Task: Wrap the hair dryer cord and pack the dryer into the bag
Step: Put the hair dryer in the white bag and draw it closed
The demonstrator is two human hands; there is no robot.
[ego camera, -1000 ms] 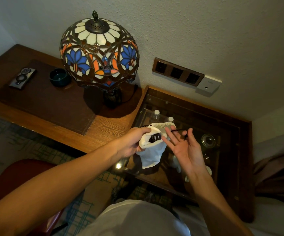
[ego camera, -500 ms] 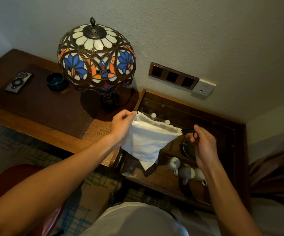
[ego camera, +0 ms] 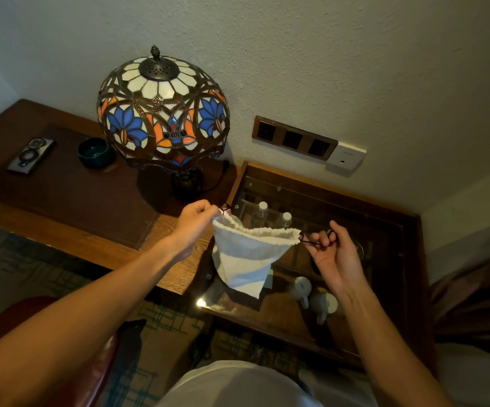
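Bag point(ego camera: 245, 257) mouth now cinched, contents hidden

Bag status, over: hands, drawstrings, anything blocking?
Left hand and right hand each pinch a drawstring end. White bag hangs between them above the glass-topped cabinet, mouth cinched. Dryer not visible. Nothing blocking.

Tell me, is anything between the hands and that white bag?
Nothing visible. The left hand pinches the white bag at one end of its gathered mouth, and the right hand grips the dark drawstring at the other.
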